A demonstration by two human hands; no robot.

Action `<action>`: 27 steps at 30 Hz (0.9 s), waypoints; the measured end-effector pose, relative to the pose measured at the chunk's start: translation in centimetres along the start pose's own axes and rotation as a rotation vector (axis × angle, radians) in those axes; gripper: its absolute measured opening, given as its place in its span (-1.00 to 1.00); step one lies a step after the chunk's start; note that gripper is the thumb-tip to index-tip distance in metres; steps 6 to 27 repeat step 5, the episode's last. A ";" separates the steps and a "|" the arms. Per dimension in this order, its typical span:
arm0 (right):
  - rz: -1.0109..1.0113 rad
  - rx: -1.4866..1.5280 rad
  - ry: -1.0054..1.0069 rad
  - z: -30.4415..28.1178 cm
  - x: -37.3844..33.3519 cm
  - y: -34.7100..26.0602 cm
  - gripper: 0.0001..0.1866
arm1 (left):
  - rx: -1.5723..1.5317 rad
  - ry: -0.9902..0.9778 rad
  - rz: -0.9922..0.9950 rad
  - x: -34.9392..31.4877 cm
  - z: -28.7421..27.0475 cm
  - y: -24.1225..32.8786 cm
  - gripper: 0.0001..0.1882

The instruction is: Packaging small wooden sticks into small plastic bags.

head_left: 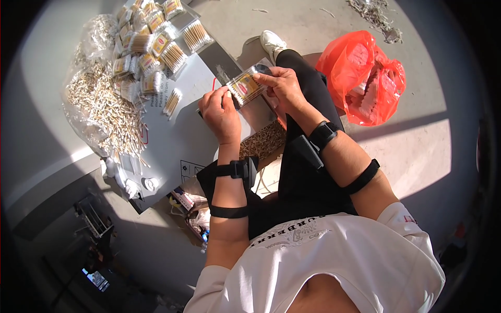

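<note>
Over the table's right edge, I hold a clear packet of cotton swabs (246,88) with a yellow and red label, tilted between both hands. My right hand (287,89) pinches its right end, thumb on top. My left hand (221,113) has its fingers curled, with thumb and forefinger closed at the packet's left end. Left of that hand, a small bundle of loose cotton swabs (172,103) lies on the grey table (182,141). Farther left spreads a big heap of loose cotton swabs (102,104) in clear plastic. Several filled packets (151,57) are piled behind it.
A red plastic bag (360,78) holding pale pink pieces stands on the floor at right. Beneath my forearms, a container of many swabs (263,142) sits beside the table. Scraps (378,18) litter the far floor. Crumpled white bits (133,188) lie at the near table corner.
</note>
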State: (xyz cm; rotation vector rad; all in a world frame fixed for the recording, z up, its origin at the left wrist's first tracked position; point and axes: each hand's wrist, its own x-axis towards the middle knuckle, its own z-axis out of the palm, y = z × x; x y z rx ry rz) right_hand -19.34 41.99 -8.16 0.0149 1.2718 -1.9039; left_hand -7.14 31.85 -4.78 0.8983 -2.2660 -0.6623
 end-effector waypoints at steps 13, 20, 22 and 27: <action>-0.011 0.005 0.003 -0.1 0.1 0.1 -0.81 | 0.043 -0.045 0.021 0.1 0.0 0.1 -0.88; -0.011 0.005 0.003 -0.1 0.1 0.1 -0.81 | 0.043 -0.045 0.021 0.1 0.0 0.1 -0.88; -0.011 0.005 0.003 -0.1 0.1 0.1 -0.81 | 0.043 -0.045 0.021 0.1 0.0 0.1 -0.88; -0.011 0.005 0.003 -0.1 0.1 0.1 -0.81 | 0.043 -0.045 0.021 0.1 0.0 0.1 -0.88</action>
